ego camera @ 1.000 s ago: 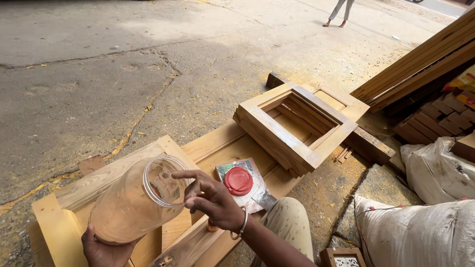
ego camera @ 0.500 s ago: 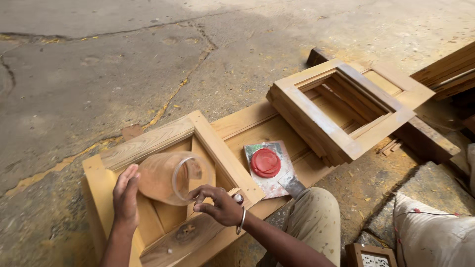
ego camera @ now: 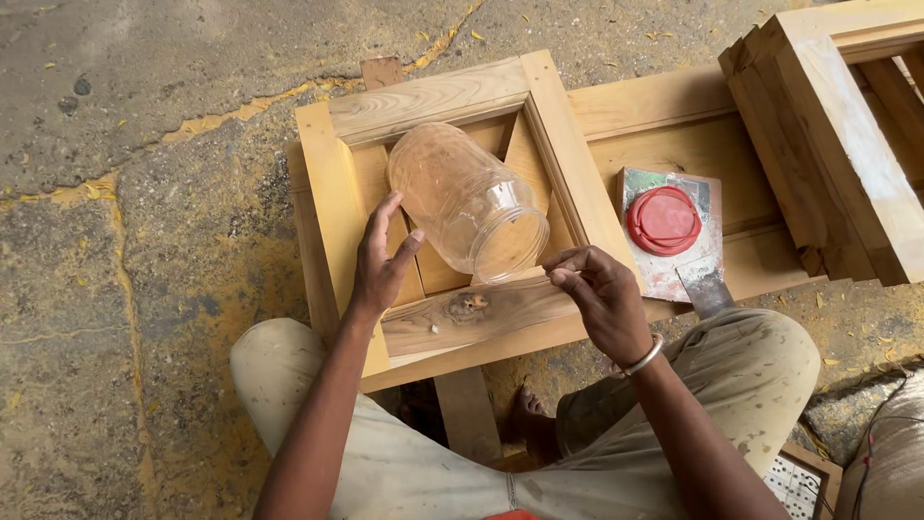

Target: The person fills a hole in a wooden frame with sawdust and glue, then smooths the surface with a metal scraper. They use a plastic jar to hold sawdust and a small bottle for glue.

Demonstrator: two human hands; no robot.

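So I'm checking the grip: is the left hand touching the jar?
Touching. The head view shows the left hand with its fingers laid against the side of the clear jar.

Open concrete floor [ego camera: 144, 144] left of wooden frame [ego camera: 433, 96]: free passage. Frame recess crowded by tilted clear jar [ego camera: 467, 202]. Right side blocked by scraper [ego camera: 674, 260] bearing red lid [ego camera: 664, 220], stacked frames [ego camera: 847, 144]. Gap under jar mouth possibly too narrow.

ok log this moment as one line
left hand: on side of tipped clear jar | right hand: pinched at jar mouth | jar over wooden frame | red lid off, on scraper
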